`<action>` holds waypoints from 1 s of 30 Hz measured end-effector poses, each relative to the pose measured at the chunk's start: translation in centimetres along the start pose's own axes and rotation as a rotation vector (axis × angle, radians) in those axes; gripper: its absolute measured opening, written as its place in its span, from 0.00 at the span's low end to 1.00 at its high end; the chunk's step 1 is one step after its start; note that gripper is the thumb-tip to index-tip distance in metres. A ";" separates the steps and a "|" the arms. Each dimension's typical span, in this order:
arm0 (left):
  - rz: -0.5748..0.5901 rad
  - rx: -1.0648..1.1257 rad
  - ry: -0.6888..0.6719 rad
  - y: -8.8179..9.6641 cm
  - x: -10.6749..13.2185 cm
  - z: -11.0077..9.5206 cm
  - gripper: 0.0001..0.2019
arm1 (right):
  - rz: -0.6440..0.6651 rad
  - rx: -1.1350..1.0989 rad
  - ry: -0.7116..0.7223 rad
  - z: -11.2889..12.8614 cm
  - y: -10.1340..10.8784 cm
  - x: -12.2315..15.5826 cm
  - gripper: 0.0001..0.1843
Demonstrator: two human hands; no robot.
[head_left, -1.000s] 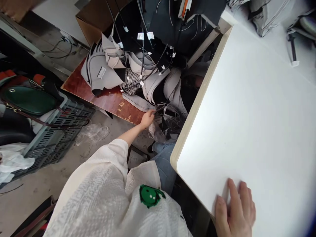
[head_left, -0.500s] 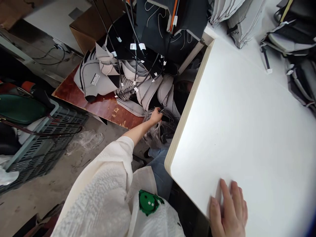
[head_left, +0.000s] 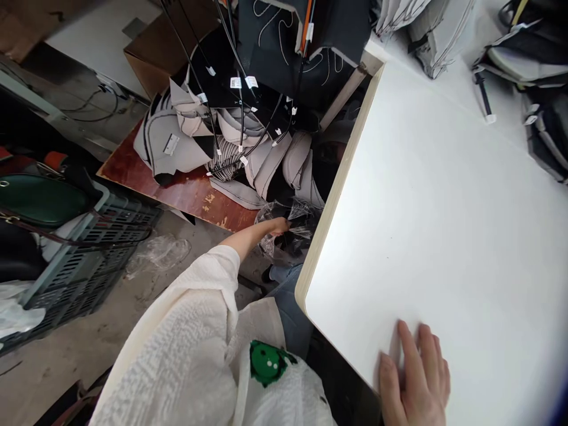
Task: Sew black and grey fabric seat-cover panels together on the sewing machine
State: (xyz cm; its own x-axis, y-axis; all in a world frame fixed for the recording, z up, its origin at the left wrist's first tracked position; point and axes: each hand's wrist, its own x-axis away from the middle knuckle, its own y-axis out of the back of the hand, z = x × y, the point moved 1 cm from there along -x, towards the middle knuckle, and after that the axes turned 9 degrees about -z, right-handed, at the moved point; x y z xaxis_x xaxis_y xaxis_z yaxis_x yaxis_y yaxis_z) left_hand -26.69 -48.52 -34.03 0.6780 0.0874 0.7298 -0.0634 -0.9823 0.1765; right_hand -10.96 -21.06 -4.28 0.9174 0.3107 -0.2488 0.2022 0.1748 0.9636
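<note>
Plastic bag (head_left: 290, 228) seemingly in left hand (head_left: 277, 226)

- A white table (head_left: 444, 225) with a pale edge fills the right side; the right hand (head_left: 415, 381) lies flat on its near corner.
- At its far right edge lie grey and black padded covers (head_left: 519, 56) and a black strap with a white tag (head_left: 483, 100).
- Left of the table, a reddish-brown board (head_left: 177, 192) sits low and carries a heap of grey fabric pieces (head_left: 248, 154) with black cables (head_left: 242, 83) on top.
- The concrete floor (head_left: 66, 349) bears a grey slatted crate (head_left: 84, 260) at the left, crumpled clear plastic (head_left: 157, 251) near it, and a cardboard box (head_left: 164, 47) farther off.
</note>
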 end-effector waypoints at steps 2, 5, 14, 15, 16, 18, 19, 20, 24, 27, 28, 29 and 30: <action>0.034 0.031 0.006 -0.9 0.6 0.9 0.13 | -0.007 -0.003 0.006 -0.1 -0.1 0.0 0.30; 0.060 0.129 -0.027 -1.0 0.8 1.2 0.15 | -0.003 0.002 0.014 -0.2 -0.1 0.0 0.30; 0.030 0.343 -0.094 2.7 0.4 -2.5 0.31 | -0.018 -0.003 0.017 0.1 -0.1 -0.1 0.29; -0.004 0.338 -0.093 2.6 0.2 -2.9 0.31 | -0.018 -0.002 0.018 0.2 -0.1 -0.1 0.29; -0.042 0.329 -0.093 2.6 0.0 -3.1 0.30 | -0.018 0.001 0.016 0.2 -0.1 -0.1 0.29; -0.117 0.299 -0.095 2.3 -0.3 -3.3 0.26 | -0.018 0.007 0.012 0.1 -0.1 0.0 0.29; -0.148 0.278 -0.099 2.3 -0.4 -3.3 0.25 | -0.017 0.008 0.010 0.1 -0.1 0.0 0.29; -0.177 0.253 -0.101 2.4 -0.5 -3.2 0.25 | -0.014 0.009 0.009 0.0 -0.1 0.0 0.29; -0.330 0.099 -0.115 4.1 -0.7 -2.1 0.21 | 0.002 0.006 0.006 0.0 0.0 0.0 0.29; -0.464 -0.001 -0.141 6.3 -1.1 -1.7 0.10 | 0.002 0.007 -0.001 0.0 0.0 0.0 0.29; -0.498 -0.021 -0.145 7.0 -1.3 -1.8 0.08 | 0.002 0.007 -0.004 0.0 0.0 0.0 0.30; -0.524 -0.034 -0.145 7.6 -1.6 -2.0 0.08 | 0.002 0.008 -0.003 0.0 0.0 0.0 0.30; -0.543 -0.040 -0.140 8.1 -2.0 -2.3 0.09 | 0.002 0.009 -0.002 0.0 0.0 0.1 0.30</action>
State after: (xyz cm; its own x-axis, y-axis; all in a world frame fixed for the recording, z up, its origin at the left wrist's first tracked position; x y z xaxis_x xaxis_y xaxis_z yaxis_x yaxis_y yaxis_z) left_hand -30.27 -56.30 -32.52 0.7117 0.5532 0.4329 0.2962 -0.7952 0.5291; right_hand -10.92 -21.03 -4.33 0.9185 0.3092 -0.2463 0.2030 0.1657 0.9651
